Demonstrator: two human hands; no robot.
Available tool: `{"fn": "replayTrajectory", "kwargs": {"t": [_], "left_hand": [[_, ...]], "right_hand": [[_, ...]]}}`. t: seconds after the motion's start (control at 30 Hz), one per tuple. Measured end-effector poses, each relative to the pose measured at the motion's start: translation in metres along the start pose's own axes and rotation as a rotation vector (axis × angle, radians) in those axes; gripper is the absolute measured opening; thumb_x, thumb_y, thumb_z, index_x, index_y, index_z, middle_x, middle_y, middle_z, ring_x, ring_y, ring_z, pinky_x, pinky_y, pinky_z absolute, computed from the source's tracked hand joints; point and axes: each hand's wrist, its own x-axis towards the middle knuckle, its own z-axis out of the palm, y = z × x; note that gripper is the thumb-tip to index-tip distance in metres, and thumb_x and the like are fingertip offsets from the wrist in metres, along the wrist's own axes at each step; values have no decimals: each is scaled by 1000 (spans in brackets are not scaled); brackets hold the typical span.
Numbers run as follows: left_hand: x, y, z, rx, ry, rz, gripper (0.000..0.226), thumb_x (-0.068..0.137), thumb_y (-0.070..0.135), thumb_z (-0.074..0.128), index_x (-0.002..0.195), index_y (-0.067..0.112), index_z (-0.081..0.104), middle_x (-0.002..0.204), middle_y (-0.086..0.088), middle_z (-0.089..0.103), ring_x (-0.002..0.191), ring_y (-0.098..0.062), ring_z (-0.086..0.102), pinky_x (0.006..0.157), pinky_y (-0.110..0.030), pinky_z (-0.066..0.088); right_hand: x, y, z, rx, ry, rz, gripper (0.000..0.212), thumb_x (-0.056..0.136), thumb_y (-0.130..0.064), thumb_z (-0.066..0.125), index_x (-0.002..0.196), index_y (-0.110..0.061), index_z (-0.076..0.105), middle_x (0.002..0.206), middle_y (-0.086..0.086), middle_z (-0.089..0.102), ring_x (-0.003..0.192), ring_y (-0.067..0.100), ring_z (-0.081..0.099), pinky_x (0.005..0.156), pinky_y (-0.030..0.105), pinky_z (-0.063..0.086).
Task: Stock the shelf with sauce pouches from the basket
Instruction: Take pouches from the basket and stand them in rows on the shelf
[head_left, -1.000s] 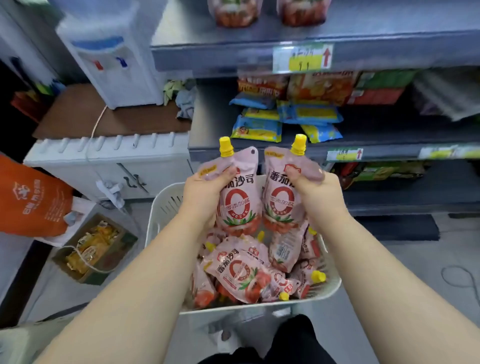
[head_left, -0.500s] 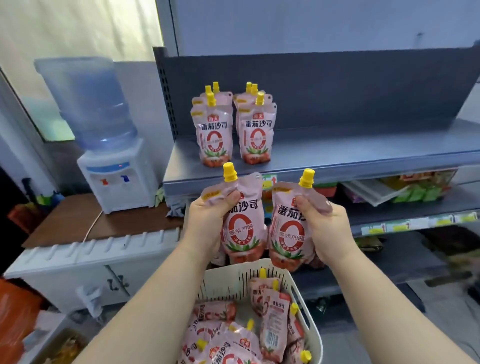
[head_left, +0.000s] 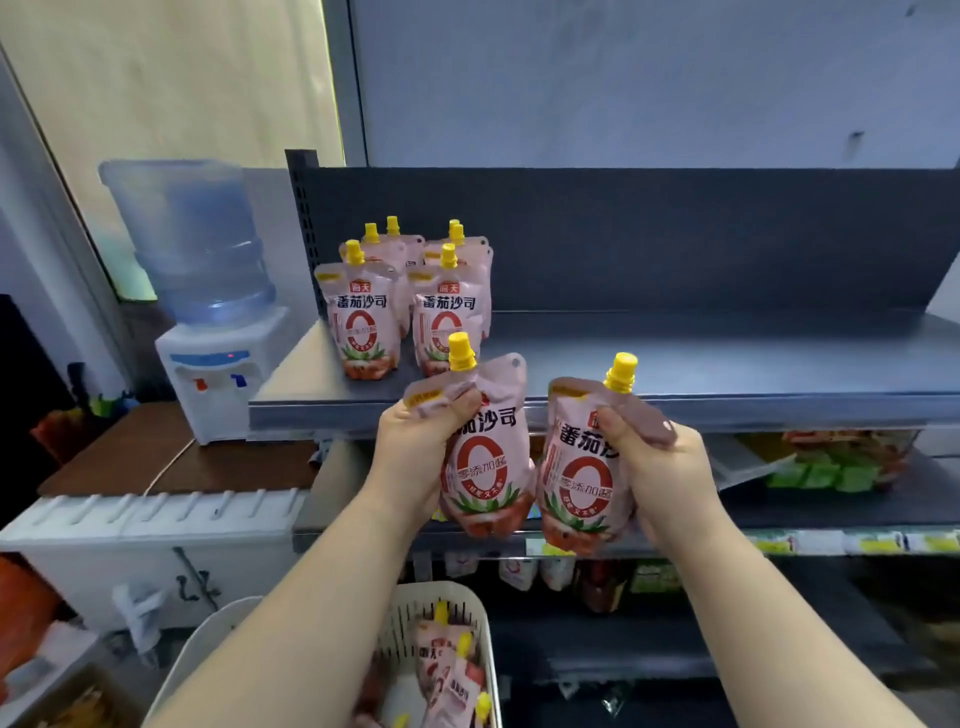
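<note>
Sauce pouches (head_left: 447, 670) not yet stocked lie in the basket (head_left: 208, 644), low between my forearms. Water dispenser (head_left: 218, 374) sits on a brown counter (head_left: 135, 457), just beside the rack's left upright. Stocked pouches (head_left: 363, 322) stand upright in two short rows at the left end of the top shelf (head_left: 727, 364), caps up, running back toward the rear panel (head_left: 675, 239). Right of them the deck is bare to the far side; front edge is straight and unobstructed.

Left hand (head_left: 415, 457): raised in front of that edge, fingers curled round the left pouch (head_left: 488, 467) at its crumpled top, just under the yellow cap. Right pouch (head_left: 582, 478) hangs just beside it; possibly touching low down, can't tell. Right hand (head_left: 670, 467) clamps its upper right corner, thumb across the front, cap tilted right. Both pouch bottoms hang level with the next shelf edge down. Green packets (head_left: 841, 473) lie on that lower shelf, far right.
</note>
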Motion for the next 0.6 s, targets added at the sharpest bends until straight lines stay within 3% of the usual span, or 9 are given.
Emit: {"fn": "replayTrajectory", "kwargs": {"t": [0.1,0.27,0.33,0.4,0.53,0.6], "left_hand": [[10,-18,41,20,-14,7,30,69,11,68,97,1,67,85,-14,74,76,-28,70,66,-35,58],[28,-35,99,62,30,79,17,75,1,65,92,0,68,77,-8,75,71,-23,71,63,-32,57],[32,-39,112,69,47,98,14,79,-2,63,91,2,68,77,-8,75,71,-23,72,63,-33,58],[36,-41,119,74,77,122,14,80,-2,63,92,2,68,78,-8,75,73,-23,72,63,-32,58],[48,-33,123,77,126,185,16,81,-1,62,97,-1,66,78,-5,75,74,-19,72,64,-27,56],[57,-25,122,75,147,213,28,78,3,64,105,-5,64,83,-6,75,79,-20,72,66,-28,56]], "right_hand": [[15,-15,-54,-42,-19,1,9,84,-14,64,77,-8,67,72,6,74,68,26,72,64,41,57],[39,-36,-136,-54,20,-31,15,64,-25,71,70,-11,71,70,5,74,64,25,70,68,48,56],[49,-43,-151,-31,0,-57,10,62,-27,71,67,-19,74,68,3,73,63,22,69,61,43,57],[61,-48,-157,47,-23,-81,9,64,-26,69,67,-18,73,67,1,73,61,18,69,55,36,57],[100,-55,-142,158,-69,-59,3,83,-13,63,81,-13,66,73,3,74,70,22,71,65,42,60],[124,-57,-126,161,-79,-61,8,87,-7,60,82,-12,65,71,2,74,68,20,71,65,41,59]]}}
